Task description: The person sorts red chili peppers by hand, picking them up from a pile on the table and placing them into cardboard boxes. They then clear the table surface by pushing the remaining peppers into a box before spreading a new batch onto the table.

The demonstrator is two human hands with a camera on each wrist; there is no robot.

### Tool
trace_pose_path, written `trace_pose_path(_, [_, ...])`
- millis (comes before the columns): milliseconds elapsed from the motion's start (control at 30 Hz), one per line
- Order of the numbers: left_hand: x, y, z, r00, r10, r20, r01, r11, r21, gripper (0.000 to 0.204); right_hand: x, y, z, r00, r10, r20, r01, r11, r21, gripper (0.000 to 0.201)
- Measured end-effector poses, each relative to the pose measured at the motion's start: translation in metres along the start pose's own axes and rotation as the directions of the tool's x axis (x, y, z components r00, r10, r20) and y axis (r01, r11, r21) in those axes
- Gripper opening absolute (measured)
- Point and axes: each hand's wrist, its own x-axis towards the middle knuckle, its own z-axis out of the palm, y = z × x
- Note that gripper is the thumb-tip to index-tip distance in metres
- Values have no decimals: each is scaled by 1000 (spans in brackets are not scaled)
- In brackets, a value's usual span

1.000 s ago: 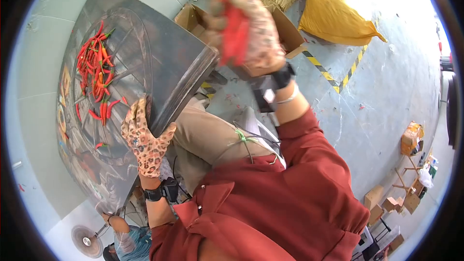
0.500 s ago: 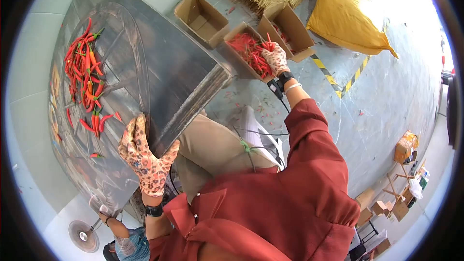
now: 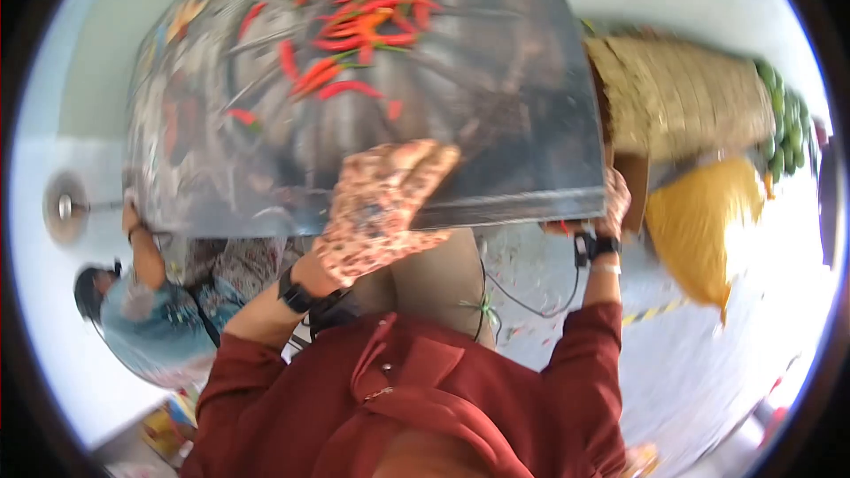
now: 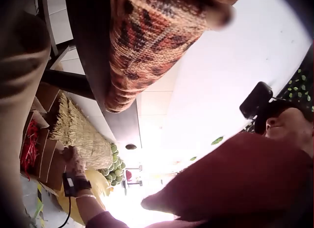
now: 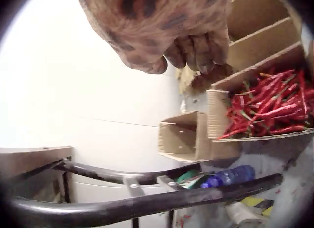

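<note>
Red chilies (image 3: 372, 0) lie in a loose pile on the dark table (image 3: 531, 115), with a few strays nearer its front edge. My gloved left hand (image 3: 376, 212) rests at that edge, its fingers extended over the tabletop and the thumb apart. Beyond the table's right side is my gloved right hand (image 3: 617, 204), partly hidden by the corner. In the right wrist view the right hand (image 5: 162, 31) has loosely bent fingers and no chili showing in it. Below and right of it, a cardboard box (image 5: 219, 115) holds many red chilies (image 5: 274, 105).
Another cardboard box (image 5: 184, 139), a blue bottle (image 5: 230, 176) and dark metal bars (image 5: 147, 203) stand near the chili box. A yellow sack (image 3: 708, 226) and a woven straw bundle (image 3: 691, 97) are at the right. Another person (image 3: 168, 323) is at the left.
The head view has turned, shifting the table right and upward. My right hand, earlier holding red chilies and then above the chili box, shows none now. My left hand stays at the table's edge.
</note>
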Motion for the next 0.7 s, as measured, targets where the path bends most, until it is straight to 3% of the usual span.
trace_pose_path(33, [-1,0,-1,1000,-5,-12,5,1000,-25,85,-1,-54,-19,998,-38,-43,36,999,-41,33])
trace_pose_path(67, [-3,-3,0,1000,0,-23,-1,998,-59,85,-2,-120,-34,970,235,-59,-209,933,293,30])
trace_pose_path(100, [-5,-7,2,999,10,-51,-16,993,-116,83,8,-118,-41,986,66,-151,-40,985,168,29])
trace_pose_path(133, [-6,-9,4,996,25,-80,-39,984,-176,81,21,-123,-51,987,-1,-160,35,977,209,30])
trace_pose_path(200, [-7,-10,1,995,8,-101,-27,982,-188,77,20,-203,-71,981,58,-184,32,890,455,32])
trace_pose_path(267, [-7,-12,5,994,41,-106,-62,976,-207,74,14,-278,-81,976,-41,-213,127,903,411,33])
trace_pose_path(333, [-14,-20,4,983,57,-173,-98,967,-237,70,10,-329,-78,964,-149,-220,242,836,492,32])
trace_pose_path(367, [-18,-23,6,975,83,-207,-145,941,-306,66,9,-346,-75,927,-299,-228,365,862,352,31])
trace_pose_path(400, [-22,-28,6,965,106,-240,-192,909,-370,61,10,-367,-64,920,-323,-222,385,854,350,31])
trace_pose_path(433, [-27,-32,4,944,82,-319,-218,883,-417,49,10,-389,-49,862,-426,-275,500,804,321,30])
trace_pose_path(467, [-33,-43,6,940,71,-335,-214,885,-413,49,9,-411,-36,789,-519,-328,607,741,287,30])
trace_pose_path(500, [-40,-59,12,962,-34,-271,-172,696,-697,43,6,-434,-29,899,-391,-196,433,731,528,28])
trace_pose_path(533, [-48,-75,13,979,-104,-176,-117,421,-899,38,3,-454,-22,961,-275,-22,208,670,713,26])
trace_pose_path(567, [-57,-91,3,946,-129,-298,-82,793,-604,36,5,-468,-11,963,-264,53,110,567,816,25])
trace_pose_path(600, [-67,-108,-11,905,-97,-415,23,984,-178,35,13,-471,5,941,-338,-7,231,629,743,27])
trace_pose_path(667, [-80,-144,-31,867,-194,-460,166,981,-101,40,25,-484,30,978,-172,122,-44,402,915,28])
trace_pose_path(700, [-87,-162,-32,852,-223,-474,217,974,-68,41,31,-482,39,975,-186,124,-41,394,918,28])
